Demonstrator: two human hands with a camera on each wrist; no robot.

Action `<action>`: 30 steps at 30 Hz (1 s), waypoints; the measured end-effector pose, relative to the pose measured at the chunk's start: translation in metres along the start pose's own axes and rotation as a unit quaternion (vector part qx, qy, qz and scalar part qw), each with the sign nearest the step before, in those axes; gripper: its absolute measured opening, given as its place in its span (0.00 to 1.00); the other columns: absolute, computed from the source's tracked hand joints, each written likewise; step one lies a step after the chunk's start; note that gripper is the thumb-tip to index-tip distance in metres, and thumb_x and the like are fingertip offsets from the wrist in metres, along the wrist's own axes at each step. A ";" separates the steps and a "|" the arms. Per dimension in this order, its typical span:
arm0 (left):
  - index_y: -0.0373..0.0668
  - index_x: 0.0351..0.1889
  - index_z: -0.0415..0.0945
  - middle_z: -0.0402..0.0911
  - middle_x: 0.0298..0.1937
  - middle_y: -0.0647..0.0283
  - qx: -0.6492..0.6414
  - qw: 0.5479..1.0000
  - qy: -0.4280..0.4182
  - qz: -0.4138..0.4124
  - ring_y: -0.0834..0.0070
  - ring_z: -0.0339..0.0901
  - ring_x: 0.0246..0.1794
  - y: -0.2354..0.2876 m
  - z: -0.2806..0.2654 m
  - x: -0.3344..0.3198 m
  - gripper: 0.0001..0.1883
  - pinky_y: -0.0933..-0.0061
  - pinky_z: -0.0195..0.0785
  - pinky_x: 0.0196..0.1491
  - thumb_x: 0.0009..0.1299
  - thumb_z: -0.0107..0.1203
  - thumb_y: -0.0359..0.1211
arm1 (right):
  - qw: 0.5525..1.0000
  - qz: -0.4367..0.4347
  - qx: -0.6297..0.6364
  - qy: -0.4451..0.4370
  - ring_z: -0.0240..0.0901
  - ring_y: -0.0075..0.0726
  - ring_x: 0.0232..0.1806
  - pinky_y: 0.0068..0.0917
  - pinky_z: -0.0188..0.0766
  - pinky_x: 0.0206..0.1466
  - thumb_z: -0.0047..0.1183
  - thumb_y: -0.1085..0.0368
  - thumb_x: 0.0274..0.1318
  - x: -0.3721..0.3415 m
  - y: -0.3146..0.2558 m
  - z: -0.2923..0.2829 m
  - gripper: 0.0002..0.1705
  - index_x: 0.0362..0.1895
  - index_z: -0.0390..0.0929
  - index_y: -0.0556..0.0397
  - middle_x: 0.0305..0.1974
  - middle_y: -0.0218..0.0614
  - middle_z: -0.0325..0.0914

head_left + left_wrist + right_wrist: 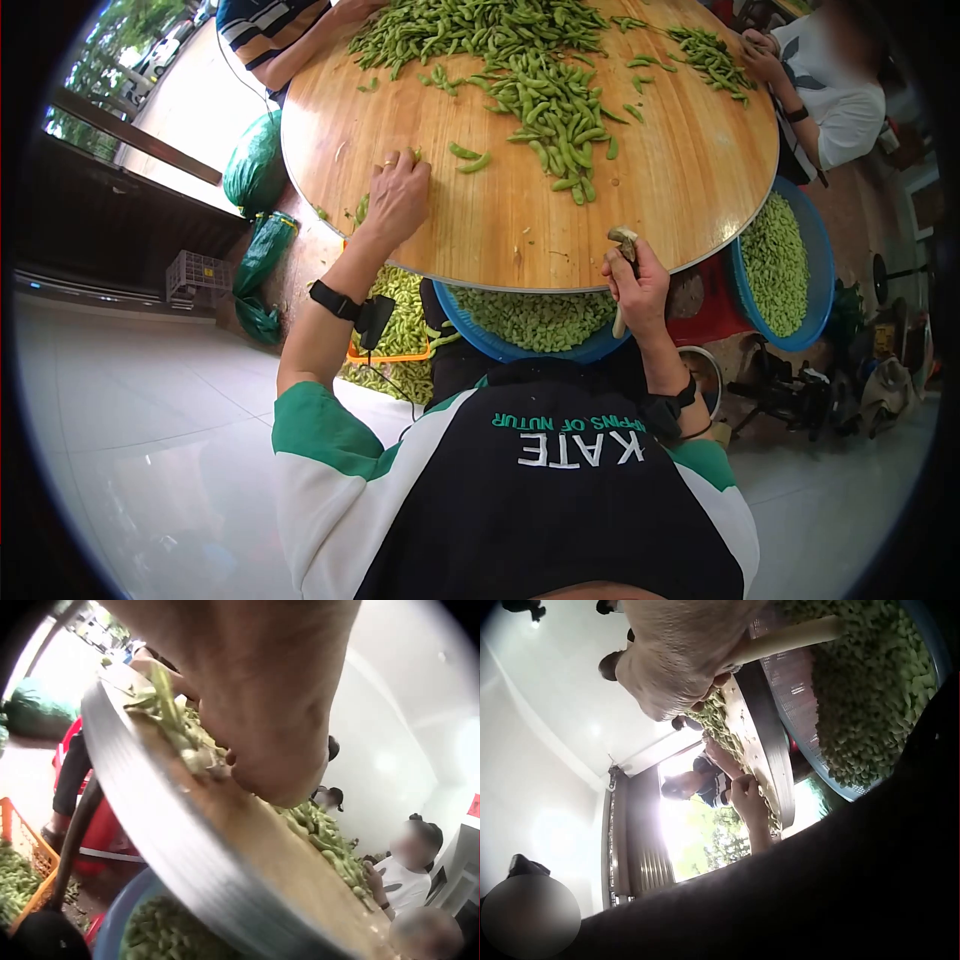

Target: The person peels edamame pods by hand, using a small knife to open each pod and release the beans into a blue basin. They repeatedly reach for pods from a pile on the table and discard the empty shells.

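My left hand (400, 195) rests on the round wooden table (470, 230) near its left side, fingers bent down. A bit of green shows at its fingertips, but I cannot tell whether they pinch a pod. Loose soybean pods (176, 720) lie beside this hand in the left wrist view. Two green pods (470, 158) lie just to its right. At the near edge my right hand (640, 285) grips a small tool, its pale handle (795, 639) sticking out below the fist. The tool's dark and whitish top (622, 238) shows above the fingers.
A large heap of pods (480, 30) covers the far table. Below the edge stand a blue basin (470, 335) of shelled beans and an orange crate (395, 357) of pods. Another blue basin (822, 290) stands at right. Two people sit across; green sacks (255, 165) stand left.
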State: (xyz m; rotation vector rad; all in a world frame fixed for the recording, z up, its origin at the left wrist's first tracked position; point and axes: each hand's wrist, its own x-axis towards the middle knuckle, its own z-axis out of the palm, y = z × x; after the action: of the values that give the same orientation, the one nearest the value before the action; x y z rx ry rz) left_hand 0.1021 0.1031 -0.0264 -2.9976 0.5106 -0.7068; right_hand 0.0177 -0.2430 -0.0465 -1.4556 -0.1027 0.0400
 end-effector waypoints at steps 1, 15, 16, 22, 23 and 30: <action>0.39 0.37 0.73 0.73 0.40 0.53 -0.024 0.999 0.005 0.026 0.53 0.71 0.45 0.003 -0.008 0.008 0.12 0.59 0.65 0.44 0.53 0.50 0.22 | 1.000 -0.001 0.000 0.004 0.59 0.10 0.21 0.12 0.56 0.23 0.48 0.69 0.63 0.000 0.001 0.000 0.15 0.53 0.71 0.57 0.27 0.24 0.71; 0.36 0.42 0.74 0.74 0.42 0.47 -0.230 0.973 0.020 -0.020 0.49 0.70 0.48 0.066 0.058 0.079 0.12 0.57 0.65 0.48 0.60 0.51 0.26 | 0.999 0.012 0.045 -0.022 0.58 0.13 0.21 0.13 0.57 0.21 0.42 0.65 0.67 0.002 -0.006 -0.003 0.16 0.55 0.67 0.59 0.28 0.26 0.69; 0.36 0.41 0.74 0.76 0.40 0.49 -0.276 0.960 0.017 -0.053 0.53 0.73 0.44 0.069 0.044 0.073 0.10 0.60 0.67 0.45 0.62 0.52 0.27 | 0.999 0.013 0.046 -0.021 0.58 0.13 0.21 0.13 0.57 0.21 0.42 0.65 0.67 0.004 -0.005 -0.004 0.16 0.55 0.67 0.59 0.28 0.26 0.69; 0.37 0.34 0.75 0.78 0.26 0.65 -0.732 0.628 -0.145 -0.221 0.81 0.72 0.21 0.103 -0.024 0.038 0.06 0.82 0.62 0.22 0.70 0.54 0.31 | 0.983 0.081 0.119 -0.117 0.60 0.16 0.22 0.14 0.59 0.21 0.40 0.63 0.69 0.015 -0.026 0.016 0.20 0.61 0.63 0.57 0.33 0.32 0.70; 0.38 0.31 0.75 0.77 0.23 0.67 -0.787 0.536 -0.188 -0.241 0.85 0.70 0.18 0.111 -0.030 0.032 0.08 0.84 0.59 0.19 0.70 0.56 0.32 | 0.973 0.095 0.156 -0.142 0.60 0.17 0.22 0.14 0.59 0.20 0.39 0.63 0.69 0.017 -0.025 0.020 0.20 0.62 0.63 0.57 0.32 0.32 0.70; 0.37 0.35 0.75 0.78 0.24 0.66 -0.835 0.441 -0.193 -0.267 0.84 0.70 0.17 0.140 -0.037 0.009 0.06 0.85 0.57 0.16 0.68 0.58 0.30 | 0.938 0.122 0.260 -0.196 0.59 0.18 0.19 0.14 0.58 0.18 0.40 0.61 0.69 0.006 -0.023 0.028 0.18 0.58 0.65 0.54 0.31 0.32 0.70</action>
State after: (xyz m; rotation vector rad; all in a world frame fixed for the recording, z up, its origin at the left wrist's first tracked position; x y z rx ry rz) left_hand 0.0498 -0.0304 -0.0022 -4.6851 0.0297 1.9802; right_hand 0.0207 -0.2176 -0.0207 -0.9061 -0.2184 0.5263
